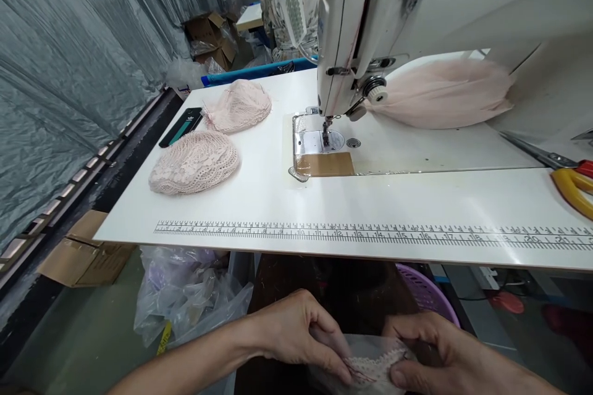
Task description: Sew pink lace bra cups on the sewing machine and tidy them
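Note:
Below the table's front edge, my left hand [296, 336] and my right hand [433, 352] both pinch a small piece of pale pink lace [373, 365] that lies over a bit of clear plastic. Fingers of both hands are closed on the lace. Above them stands a white sewing machine [352, 31] on a white table [407, 203], its needle over the metal plate [319, 145]. Two pink lace cups [194, 163] [238, 105] rest on the table's left side.
Pink tulle [440, 95] is bunched behind the machine. Scissors with yellow handles [572, 179] lie at the right edge. A black phone [181, 126] sits beside the cups. Under the table are plastic bags [185, 296], a purple basket [424, 290] and a cardboard box [81, 253].

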Motion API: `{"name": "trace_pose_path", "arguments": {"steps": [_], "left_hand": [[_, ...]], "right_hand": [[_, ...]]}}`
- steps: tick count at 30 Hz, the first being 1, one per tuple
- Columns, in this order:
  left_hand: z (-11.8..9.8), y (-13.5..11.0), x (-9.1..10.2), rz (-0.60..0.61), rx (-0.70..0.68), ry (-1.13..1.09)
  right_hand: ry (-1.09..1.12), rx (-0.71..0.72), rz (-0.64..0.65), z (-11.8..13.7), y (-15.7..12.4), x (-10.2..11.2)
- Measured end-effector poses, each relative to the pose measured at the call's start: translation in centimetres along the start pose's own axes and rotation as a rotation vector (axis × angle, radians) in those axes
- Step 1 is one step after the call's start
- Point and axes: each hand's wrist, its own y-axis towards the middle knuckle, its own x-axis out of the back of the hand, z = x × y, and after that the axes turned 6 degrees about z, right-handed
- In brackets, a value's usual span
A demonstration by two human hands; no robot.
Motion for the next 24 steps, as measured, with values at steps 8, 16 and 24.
{"name": "trace_pose_path", "arguments": {"steps": [8,16,24], "left_hand": [[-1.4,-0.6,-0.4,0.019,0.007,-0.018],[-1.4,-0.1,-1.2,-0.009,-0.018,-0.036],[-0.3,-0.6,-0.4,-0.008,-0.031,0.032]], "right_hand": [[-0.069,0.042,-0.041,1.2,-0.8,-0.2],[-0.148,-0.004,-0.046,1.1,-1.1,-0.6],[-0.212,0.017,-0.085,1.2,-0.3,-0.8]]}}
